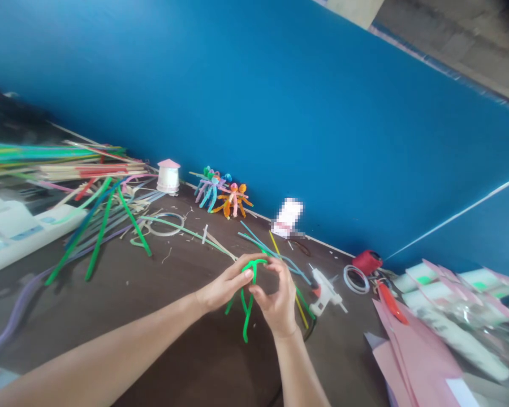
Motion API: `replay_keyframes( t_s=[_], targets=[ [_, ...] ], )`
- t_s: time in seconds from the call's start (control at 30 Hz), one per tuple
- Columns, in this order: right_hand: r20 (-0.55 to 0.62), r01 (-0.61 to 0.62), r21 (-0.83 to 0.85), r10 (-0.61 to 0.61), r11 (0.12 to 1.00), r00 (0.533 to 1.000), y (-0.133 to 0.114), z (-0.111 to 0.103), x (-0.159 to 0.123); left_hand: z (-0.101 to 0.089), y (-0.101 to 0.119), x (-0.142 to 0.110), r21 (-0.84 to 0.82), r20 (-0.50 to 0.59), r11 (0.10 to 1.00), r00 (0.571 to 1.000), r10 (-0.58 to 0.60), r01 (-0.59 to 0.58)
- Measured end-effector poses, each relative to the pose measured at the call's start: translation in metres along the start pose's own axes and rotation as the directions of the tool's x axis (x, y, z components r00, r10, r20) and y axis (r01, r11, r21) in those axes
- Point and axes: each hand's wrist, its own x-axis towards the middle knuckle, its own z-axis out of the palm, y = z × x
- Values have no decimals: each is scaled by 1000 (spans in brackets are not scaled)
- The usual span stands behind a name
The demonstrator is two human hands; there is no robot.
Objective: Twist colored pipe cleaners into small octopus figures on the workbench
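Note:
Between my hands, over the dark table (173, 294), is a green pipe cleaner figure (246, 316) with bent strands hanging down like legs. My left hand (227, 282) pinches it near the top, thumb pressed on the green loop. My right hand (277, 291) curls around its other side, fingertips on the top strand and thumb close to the hanging strands. Right of my hands lies a white glue gun (324, 291) with an orange part near its nozzle. Blue and yellow pipe cleaners (302, 311) lie on the table beside and behind my right hand.
Finished pipe cleaner figures (233, 198) stand by the blue wall (254, 102). A white tub with a pink lid (168, 176) stands left of them. Bundles of pipe cleaners (89, 169) lie far left. Clear rings, an orange-handled tool (392, 304) and pink sheets (419, 356) are at right.

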Motion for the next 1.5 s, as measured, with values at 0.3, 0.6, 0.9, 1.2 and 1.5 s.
replay_keyframes(
  t_s=[0.3, 0.6, 0.9, 1.2, 1.5],
  targets=[
    [6, 98, -31, -98, 995, 995, -13, -1, 1, 0, -2, 2, -196, 9, 980, 1000, -22, 23],
    [97, 7, 15, -8, 1000, 995, -16, 5, -2, 2, -4, 6, -360, -165, 925, 967, -193, 123],
    [164, 11, -24, -7, 1000, 986, -18, 9, -1, 2, -6, 7, -455, -236, 881, 937, -259, 129],
    [243, -1, -15, 5, 1000, 970, -19, 14, -2, 3, 0, 5, -453, -84, 879, 974, -211, 151],
    [249, -47, -130, 79, 990, 965, -10, 23, -10, 4, 3, 4, -284, -189, 958, 978, -85, 28]
  ],
)
